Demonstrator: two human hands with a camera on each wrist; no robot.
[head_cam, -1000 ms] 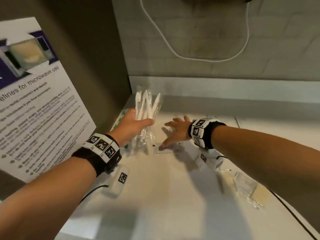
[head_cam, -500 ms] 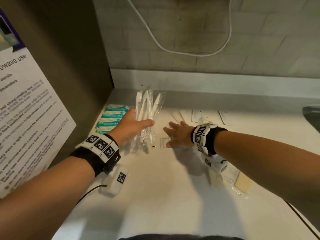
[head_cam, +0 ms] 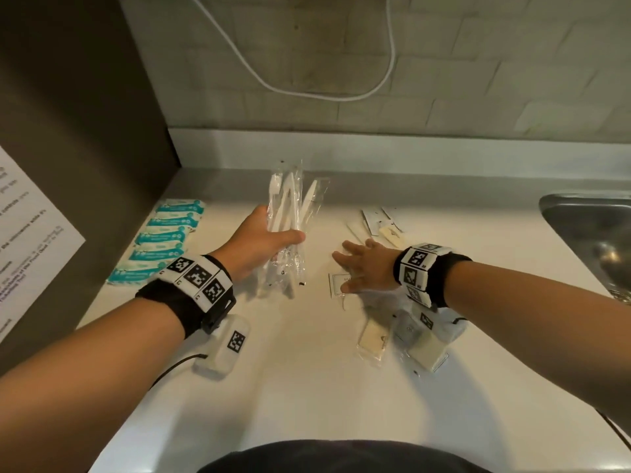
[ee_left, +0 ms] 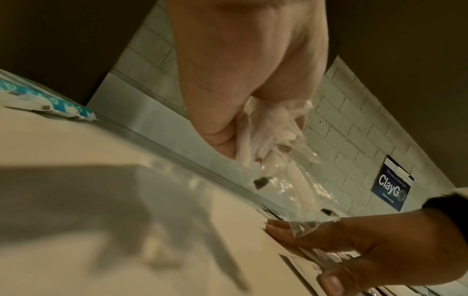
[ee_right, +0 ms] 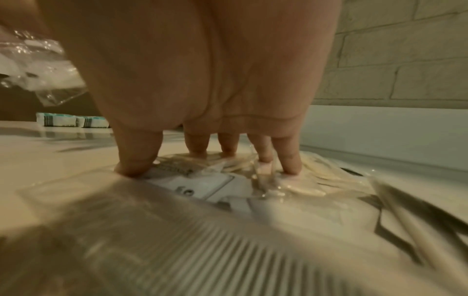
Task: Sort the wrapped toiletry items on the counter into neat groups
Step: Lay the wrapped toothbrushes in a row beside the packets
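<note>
My left hand (head_cam: 259, 247) grips a bundle of clear-wrapped white toothbrushes (head_cam: 290, 206) and holds it upright just above the white counter (head_cam: 290, 370). The left wrist view shows the bundle (ee_left: 278, 160) hanging out of my fist. My right hand (head_cam: 365, 264) lies to the right of it, fingers spread and straight, pressing on flat wrapped packets (head_cam: 336, 285). In the right wrist view its fingertips (ee_right: 134, 166) press a white labelled packet (ee_right: 202, 184). A row of teal-and-white packets (head_cam: 164, 237) lies along the left wall.
More flat sachets (head_cam: 379, 220) lie behind my right hand. Cream wrapped items (head_cam: 372, 339) and a wrapped comb (ee_right: 228, 250) sit under my right wrist. A steel sink (head_cam: 594, 227) is at the far right. A poster (head_cam: 27, 233) hangs on the dark left panel.
The head view has swung right, bringing the teal packets and the sink into sight. My right hand has stayed flat on the packets, and my left hand still holds the bundle.
</note>
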